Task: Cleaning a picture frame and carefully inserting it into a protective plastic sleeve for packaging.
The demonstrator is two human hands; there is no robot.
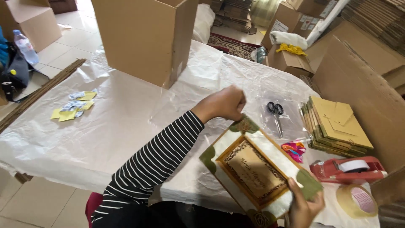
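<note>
Wrapping step, I judge: left hand (225,103) and right hand (304,207) grip opposite corners of the card (255,169). Scissors (276,114) lie just beyond it (tape next, probably).

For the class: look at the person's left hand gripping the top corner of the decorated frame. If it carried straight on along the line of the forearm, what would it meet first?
Probably the scissors, lying just beyond the left hand on the plastic-covered table; depth is unclear, so it might pass above them.

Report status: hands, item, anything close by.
Left hand grips frame top corner. Right hand holds bottom corner. Frame tilted above table. Scissors, tape dispenser lie just beyond.
</note>
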